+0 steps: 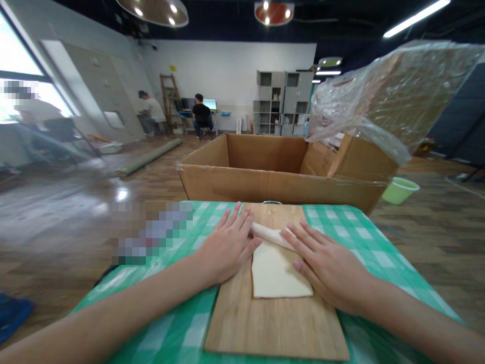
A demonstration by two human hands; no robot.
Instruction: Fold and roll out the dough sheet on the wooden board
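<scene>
Finding at far left a blurred blue thing on the wooden floor, with a blurred person by the window farther off. Then coming to a long green roll on that floor and, behind it, two more people, the right-hand one facing a lit screen. Onward to a counter under green-and-white checked cloth, reaching over it with the left hand: palm down, fingers outstretched and slightly parted, laid on the left end of a pale rolling pin. Next meeting the pin's middle, slanting across the upper part of a cream dough sheet, flat on a wooden board in the middle of the counter, with an open cardboard box just behind. Resting the right hand likewise over the pin's other end, fingers straight and closer together, thumb over the dough. Cannot tell the pressure from either palm. Farther right, seeing a plastic-wrapped bulk at the box and a light-green bin on the floor.
</scene>
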